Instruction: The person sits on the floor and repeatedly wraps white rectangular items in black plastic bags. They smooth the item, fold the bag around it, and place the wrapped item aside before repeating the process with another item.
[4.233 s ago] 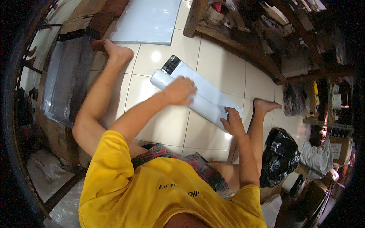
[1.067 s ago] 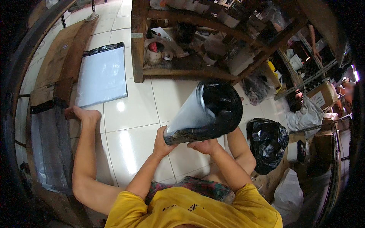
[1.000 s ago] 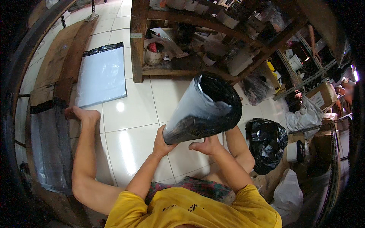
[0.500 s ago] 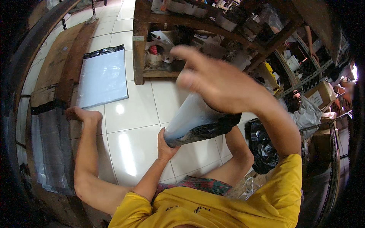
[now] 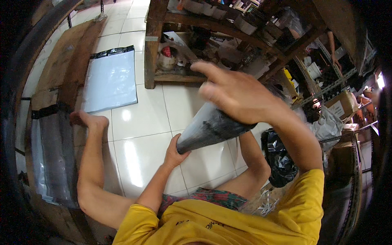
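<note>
A bundle of plastic mailing bags (image 5: 210,128), pale on one side and dark grey to black on the other, is bent into a cone above the floor. My left hand (image 5: 175,152) is wrapped round its narrow lower end. At the wide upper end is my right hand (image 5: 241,96), its index finger and thumb stretched apart and slightly blurred. Part of the bundle's wide end lies hidden behind that hand, so I cannot tell whether they touch. Further left, a flat stack of whitish mailing bags (image 5: 110,81) with a black top edge rests on the tiles.
Greyish plastic bags (image 5: 55,155) lie on a wooden board (image 5: 67,57) at the left. Ahead stands a wooden shelf (image 5: 151,45) with clutter. To the right are a black plastic bag (image 5: 279,157), metal racks and a cardboard box (image 5: 343,104). Another person's arm (image 5: 332,49) shows far right.
The bundle has turned, so its dark side covers more of what I see. My right hand has moved slightly right and down; the left keeps its grip.
</note>
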Demonstrator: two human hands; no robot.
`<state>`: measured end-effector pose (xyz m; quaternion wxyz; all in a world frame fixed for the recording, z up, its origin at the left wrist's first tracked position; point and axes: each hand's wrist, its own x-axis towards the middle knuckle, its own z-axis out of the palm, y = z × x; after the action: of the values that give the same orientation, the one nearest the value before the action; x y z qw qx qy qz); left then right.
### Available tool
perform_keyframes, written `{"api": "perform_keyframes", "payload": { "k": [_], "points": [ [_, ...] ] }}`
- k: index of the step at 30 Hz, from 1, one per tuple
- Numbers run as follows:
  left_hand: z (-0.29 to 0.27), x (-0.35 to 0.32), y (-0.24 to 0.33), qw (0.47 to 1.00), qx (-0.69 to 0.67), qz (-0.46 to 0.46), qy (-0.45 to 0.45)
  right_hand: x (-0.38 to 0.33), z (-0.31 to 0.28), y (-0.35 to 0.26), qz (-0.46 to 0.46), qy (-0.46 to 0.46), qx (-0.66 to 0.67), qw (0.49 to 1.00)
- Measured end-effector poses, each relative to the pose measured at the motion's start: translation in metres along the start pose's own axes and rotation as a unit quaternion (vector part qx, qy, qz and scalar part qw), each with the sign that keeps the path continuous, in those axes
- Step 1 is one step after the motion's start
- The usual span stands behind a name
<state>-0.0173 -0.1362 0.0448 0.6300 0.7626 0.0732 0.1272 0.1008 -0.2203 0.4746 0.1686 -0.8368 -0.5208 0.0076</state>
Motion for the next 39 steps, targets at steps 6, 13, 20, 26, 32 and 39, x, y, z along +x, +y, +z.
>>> {"api": "perform_keyframes", "payload": {
  "k": [6, 13, 20, 26, 32, 39],
  "points": [
    [0.022, -0.018, 0.007, 0.994, 0.037, 0.026, 0.098, 0.001, -0.007, -0.021, 0.099, -0.102, -0.005, 0.990],
    [0.008, -0.007, 0.007, 0.999, 0.009, -0.043, 0.018, -0.007, -0.021, -0.004, 0.022, 0.083, 0.050, 0.995],
    [0.004, -0.002, -0.006, 0.999, 0.004, -0.027, -0.017, -0.014, -0.006, 0.009, 0.019, 0.030, -0.024, 0.999],
    [0.023, -0.014, -0.003, 0.996, 0.043, 0.042, 0.071, -0.001, 0.004, -0.012, -0.031, -0.021, 0.002, 0.999],
    [0.025, -0.012, -0.003, 0.998, -0.005, 0.011, 0.064, 0.004, -0.003, -0.008, -0.007, -0.030, 0.009, 0.999],
    [0.004, -0.003, 0.007, 0.999, -0.031, 0.012, 0.016, 0.002, -0.010, -0.007, 0.033, -0.085, 0.036, 0.995]
  ]
}}
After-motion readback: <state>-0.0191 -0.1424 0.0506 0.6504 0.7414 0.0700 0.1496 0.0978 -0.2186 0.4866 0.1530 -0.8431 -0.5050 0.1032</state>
